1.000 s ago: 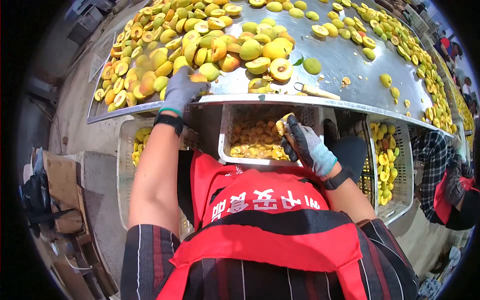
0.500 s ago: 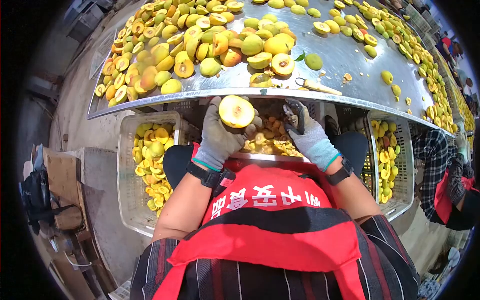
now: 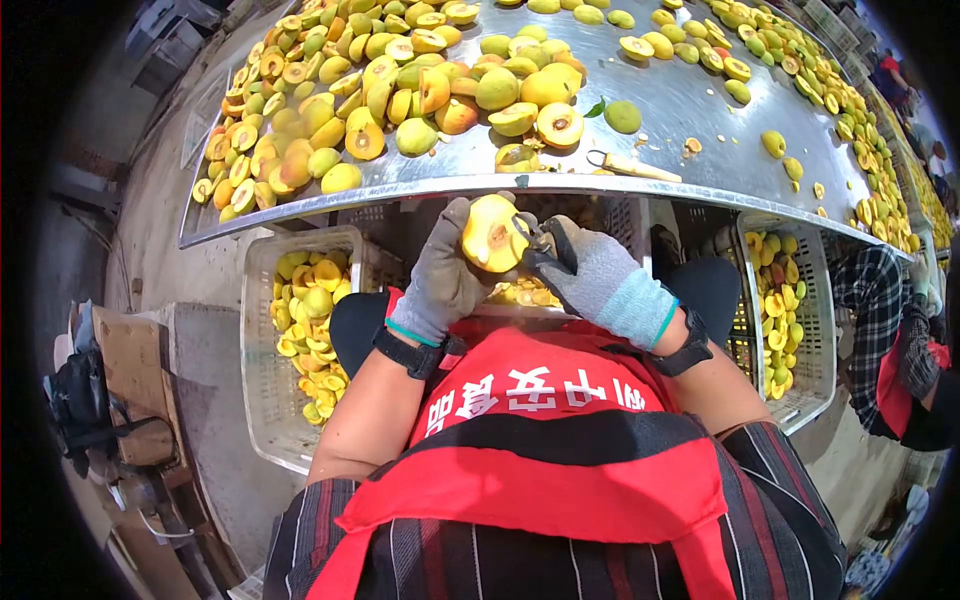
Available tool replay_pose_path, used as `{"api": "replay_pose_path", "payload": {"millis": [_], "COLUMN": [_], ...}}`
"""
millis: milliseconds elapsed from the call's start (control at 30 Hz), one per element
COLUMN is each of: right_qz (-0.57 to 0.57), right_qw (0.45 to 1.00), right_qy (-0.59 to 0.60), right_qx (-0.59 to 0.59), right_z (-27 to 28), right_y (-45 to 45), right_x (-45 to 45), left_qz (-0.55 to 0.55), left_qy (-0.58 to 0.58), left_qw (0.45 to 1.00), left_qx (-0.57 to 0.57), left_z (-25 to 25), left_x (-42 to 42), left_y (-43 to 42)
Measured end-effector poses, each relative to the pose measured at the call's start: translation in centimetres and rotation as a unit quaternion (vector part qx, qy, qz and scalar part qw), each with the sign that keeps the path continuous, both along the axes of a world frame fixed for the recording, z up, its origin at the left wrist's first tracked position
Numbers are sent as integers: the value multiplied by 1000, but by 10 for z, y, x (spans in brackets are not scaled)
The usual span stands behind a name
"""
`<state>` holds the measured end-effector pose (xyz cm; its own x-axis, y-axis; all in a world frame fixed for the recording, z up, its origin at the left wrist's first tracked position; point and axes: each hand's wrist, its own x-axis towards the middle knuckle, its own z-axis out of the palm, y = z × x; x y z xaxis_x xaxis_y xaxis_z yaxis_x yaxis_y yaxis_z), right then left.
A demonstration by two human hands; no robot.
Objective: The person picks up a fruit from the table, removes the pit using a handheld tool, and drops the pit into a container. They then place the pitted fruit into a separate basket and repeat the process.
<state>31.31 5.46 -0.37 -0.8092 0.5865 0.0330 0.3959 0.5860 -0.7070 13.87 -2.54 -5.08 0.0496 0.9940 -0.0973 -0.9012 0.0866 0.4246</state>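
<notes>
My left hand (image 3: 447, 265), in a grey glove, holds a yellow peach half (image 3: 490, 232) with its cut face turned up. The fingers of my gloved right hand (image 3: 592, 272) are closed around a pitting tool (image 3: 537, 238). Its curved metal end touches the right side of the cut face, near the middle of the fruit; the handle is hidden in the hand. Below both hands, partly covered by them, a container with yellow fruit pieces (image 3: 527, 293) sits between my knees.
A metal table (image 3: 420, 178) ahead carries heaped peach halves (image 3: 365, 140) and a loop-ended tool with a pale handle (image 3: 635, 167). Crates of peach halves stand at left (image 3: 262, 400) and right (image 3: 822, 350). A co-worker's plaid sleeve (image 3: 868, 300) shows at far right.
My right hand has moved left and brought the tool from beside the peach half onto its cut face. The left hand has tilted the fruit and shifted slightly right.
</notes>
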Motion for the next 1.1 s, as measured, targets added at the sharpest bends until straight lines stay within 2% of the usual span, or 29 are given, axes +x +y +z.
{"api": "replay_pose_path", "payload": {"millis": [167, 233, 367, 400, 433, 500, 533, 600, 633, 700, 733, 767, 800, 933, 1000, 1033, 1100], "right_qz": [-4, -14, -45, -46, -56, -75, -75, 15, 16, 90, 90, 75, 56, 66, 62, 12, 10], "right_qw": [1000, 1000, 998, 998, 998, 987, 986, 988, 988, 996, 996, 969, 880, 840, 871, 862, 856], "right_qy": [0, 1, 18, 17, 22, 37, 37, 107, 106, 7, 5, -29, -62, -41, 30, 17, 30], "right_qx": [-3, -3, 31, 30, -13, -140, -141, -114, -113, 19, 19, -232, -468, -536, -487, -506, -516], "right_z": [-4, -3, -6, -6, -6, -11, -14, -18, -23, -33, -18, 3, 19, 24, 14, 20, 16], "right_y": [-3, -6, -17, -20, -24, -30, -30, -30, -28, -24, -23, -21, -20, -19, -18, -19, -22], "right_x": [-4, -6, -11, -13, -16, -21, -20, -17, -16, -14, -14, -13, -14, -13, -15, -15, -16], "left_qz": [41, 76, 103, 138, 171, 168, 165, 169, 127, 65, 66, 45, 24, 14, 69, 105, 113], "left_qy": [84, 160, 165, 222, 279, 309, 339, 347, 356, 360, 358, 373, 387, 392, 477, 510, 526], "left_qw": [996, 984, 980, 964, 944, 935, 924, 921, 925, 931, 931, 926, 920, 918, 875, 853, 842], "left_qx": [-9, 21, 34, 36, 38, 48, 58, 45, 28, 11, 10, 39, 67, 64, 48, 39, 25], "left_z": [11, 14, 22, 22, 21, 16, 15, 15, 14, 9, 9, 9, 12, 30, 29, 28, 32], "left_x": [5, 10, 18, 21, 22, 19, 17, 15, 11, 5, 2, -1, -2, 0, 0, 1, 8], "left_y": [-2, -1, 0, 0, 0, 0, 1, 0, 0, -1, -1, 0, 1, 4, 9, 10, 9]}}
